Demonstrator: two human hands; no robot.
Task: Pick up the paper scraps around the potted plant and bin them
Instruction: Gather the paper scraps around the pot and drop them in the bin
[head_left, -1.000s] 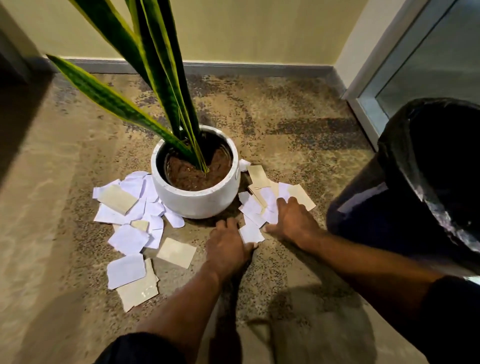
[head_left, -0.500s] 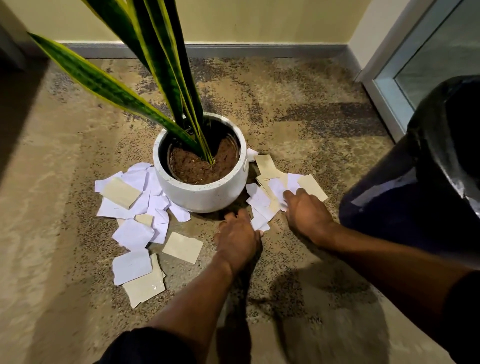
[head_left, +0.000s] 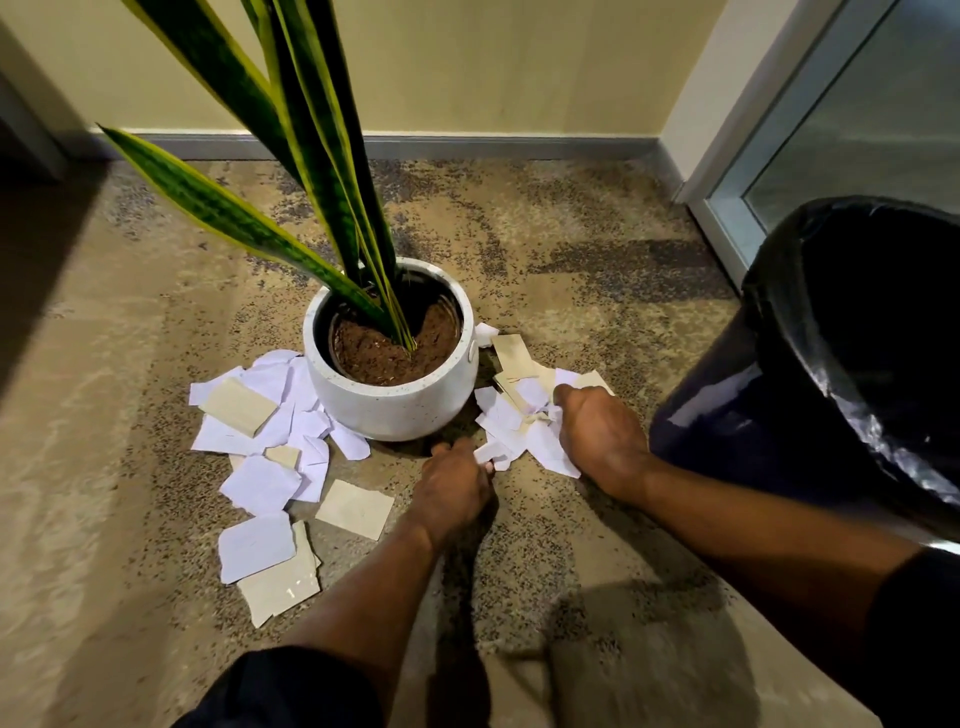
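Head view down onto mottled beige carpet (head_left: 571, 234) in a room corner, with a white pot (head_left: 389, 410) at the centre holding a tall green-and-yellow striped plant (head_left: 311, 156) rooted in brown soil (head_left: 384, 358). Paper scraps (head_left: 358, 509) on the floor in two groups, both reaching the pot's base: left heap (head_left: 260, 431) of white and tan pieces, spreading toward the near side; right heap (head_left: 506, 415), smaller, between the pot and the bin (head_left: 779, 415). Bin dark, lined with a glossy black bag, standing at the right edge, just beside the right heap. Right hand (head_left: 602, 441) knuckles-up on the right heap, fingers curled down and clenched around several white pieces, bunching and creasing them against the carpet. Left hand (head_left: 454, 483) low in front of the pot, knuckles-up as well, fingers bent under, tips against a small white scrap (head_left: 488, 453) at the near edge of the right heap; cannot tell whether pinched or merely touched. Dark sleeves (head_left: 280, 691) at the bottom edge. Behind: cream wall (head_left: 493, 62), grey skirting (head_left: 493, 147), and a glass door (head_left: 857, 130) with a pale frame at upper right
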